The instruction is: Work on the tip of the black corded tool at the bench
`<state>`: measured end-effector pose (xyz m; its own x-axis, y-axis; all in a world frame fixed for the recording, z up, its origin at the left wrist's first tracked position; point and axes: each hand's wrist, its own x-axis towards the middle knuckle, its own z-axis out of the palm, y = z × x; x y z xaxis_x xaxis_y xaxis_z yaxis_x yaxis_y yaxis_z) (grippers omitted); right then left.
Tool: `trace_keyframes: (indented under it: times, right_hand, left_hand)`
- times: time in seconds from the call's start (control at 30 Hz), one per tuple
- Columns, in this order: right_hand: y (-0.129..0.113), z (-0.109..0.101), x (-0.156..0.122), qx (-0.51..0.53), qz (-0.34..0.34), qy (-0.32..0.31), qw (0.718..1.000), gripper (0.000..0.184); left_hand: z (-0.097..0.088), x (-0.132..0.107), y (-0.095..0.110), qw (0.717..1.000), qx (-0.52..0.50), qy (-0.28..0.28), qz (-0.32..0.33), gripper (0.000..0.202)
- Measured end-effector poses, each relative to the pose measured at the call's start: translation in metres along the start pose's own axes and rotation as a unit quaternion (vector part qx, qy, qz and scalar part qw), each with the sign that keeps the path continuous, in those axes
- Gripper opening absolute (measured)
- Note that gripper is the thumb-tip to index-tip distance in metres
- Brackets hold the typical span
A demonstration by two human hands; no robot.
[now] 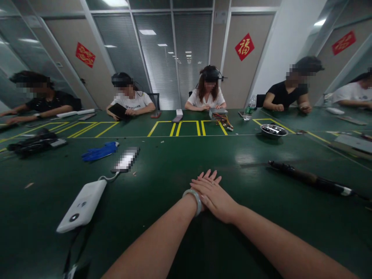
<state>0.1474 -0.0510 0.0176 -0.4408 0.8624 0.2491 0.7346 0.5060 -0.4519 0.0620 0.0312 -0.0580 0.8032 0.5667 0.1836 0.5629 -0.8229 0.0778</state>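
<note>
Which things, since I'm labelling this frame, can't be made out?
All in the head view:
Left hand: its back is mostly hidden under the right hand.
Phone: pixelation hides what its screen shows.
White device: its small mark is too blurred to read.
Strap: the bottom edge cuts it off.
Far-right person: the right edge cuts them off.

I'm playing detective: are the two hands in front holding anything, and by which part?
No held thing shows: the right hand lies over the left hand.
</note>
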Motion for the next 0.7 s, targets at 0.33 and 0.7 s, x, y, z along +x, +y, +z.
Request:
trace_keyframes:
  times: [0.33,0.7]
  right_hand:
    - [0.002,-0.007,-0.003,0.016,-0.01,-0.007,1.0,0.046]
    - [0.038,-0.026,-0.021,-0.115,0.079,0.04,0.989,0.055]
  left_hand:
    - [-0.01,-0.004,-0.007,0.996,0.005,-0.052,0.071,0.071]
    - [-0.04,-0.007,-0.005,0.992,-0.053,-0.085,0.078,0.06]
